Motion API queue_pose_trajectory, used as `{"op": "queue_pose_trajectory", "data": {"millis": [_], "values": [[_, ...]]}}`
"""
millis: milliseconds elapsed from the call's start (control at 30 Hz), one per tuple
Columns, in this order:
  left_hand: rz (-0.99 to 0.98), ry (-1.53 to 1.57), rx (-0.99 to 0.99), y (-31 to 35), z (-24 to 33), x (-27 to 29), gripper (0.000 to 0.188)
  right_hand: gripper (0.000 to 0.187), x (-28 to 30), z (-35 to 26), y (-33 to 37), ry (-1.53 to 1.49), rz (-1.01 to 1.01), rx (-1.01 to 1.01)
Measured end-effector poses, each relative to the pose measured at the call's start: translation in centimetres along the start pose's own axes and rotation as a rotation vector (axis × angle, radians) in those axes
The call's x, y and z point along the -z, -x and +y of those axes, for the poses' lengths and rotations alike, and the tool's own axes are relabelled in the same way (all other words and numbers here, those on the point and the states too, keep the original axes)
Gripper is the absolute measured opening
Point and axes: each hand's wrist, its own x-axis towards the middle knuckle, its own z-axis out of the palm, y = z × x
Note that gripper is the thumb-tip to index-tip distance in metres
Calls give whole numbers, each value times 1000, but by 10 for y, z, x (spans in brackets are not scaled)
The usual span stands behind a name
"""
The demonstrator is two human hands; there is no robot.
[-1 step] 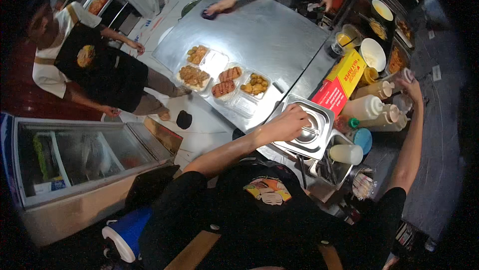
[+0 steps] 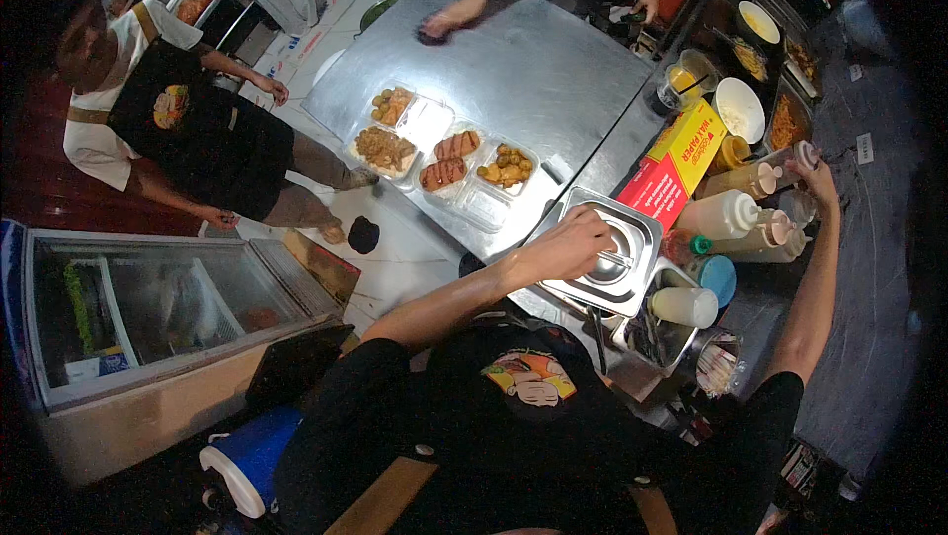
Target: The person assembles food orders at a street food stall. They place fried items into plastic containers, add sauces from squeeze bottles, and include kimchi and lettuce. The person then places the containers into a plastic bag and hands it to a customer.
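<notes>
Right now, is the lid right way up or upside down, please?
Right way up: the lid shows its handle, with the left hand on it.

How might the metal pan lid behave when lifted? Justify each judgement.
The metal pan lid would probably stay stiff, since it looks like formed metal. Its shiny, smooth rim might feel slippery. Lifted by the handle near its middle, where the left hand is, it would likely stay level.

Steel table (image 2: 563,90): smooth grey top, strong glare. Directly on it, clear compartmented food trays (image 2: 482,209) grouped close together; dark cloth (image 2: 431,35) farther off. Adjoining counter (image 2: 624,148) carries red-and-yellow box (image 2: 679,165), squeeze bottles (image 2: 717,215), lidded steel pan (image 2: 637,231).
</notes>
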Motion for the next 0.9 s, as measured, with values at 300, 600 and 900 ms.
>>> {"op": "queue_pose_trajectory", "data": {"millis": [300, 600, 900], "values": [[-62, -24, 80, -1, -7, 6, 35, 91, 0, -76, 9, 629, -217, -213], [-6, 13, 86, -23, 20, 30, 28, 23, -90, -83, 199, 107, 956, 126], [185, 96, -63, -156, -28, 23, 25, 69, -156, -102, 226, 148, 552, 251]]}}
